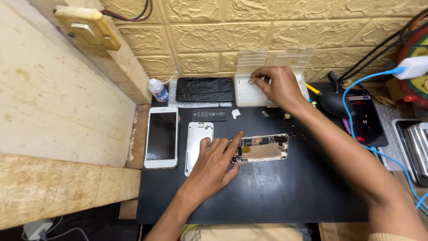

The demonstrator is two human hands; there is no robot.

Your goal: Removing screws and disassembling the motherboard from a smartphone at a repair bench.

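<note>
Opened phone chassis (263, 148), its back shell stripped to bare circuitry and a pale shielded plate, lies flat near the middle of the black bench mat (276, 196). The left hand (214, 165) rests on the mat just left of the chassis, palm down, its fingers (235, 142) spread and loose, forefinger tip touching the chassis's left end and nothing gripped. Beyond the chassis, toward the wall, the right hand (278, 85) reaches into a white compartmented parts box (249, 91) with its lid up, thumb and forefinger pinched around what looks like a small metal ring; it is too small to tell more. Left of the chassis lie a silver backing plate (196, 138) and, further left, a white-fronted phone (161, 136). Behind the chassis sit a flat black battery (209, 114), a dark cracked screen (204, 89) and a small clear bottle (158, 90).

The chassis appears light, stiff and fragile, with exposed connectors and loose screws nearby; its long metal edges look the safest hold, keeping fingertips off the board.
</note>
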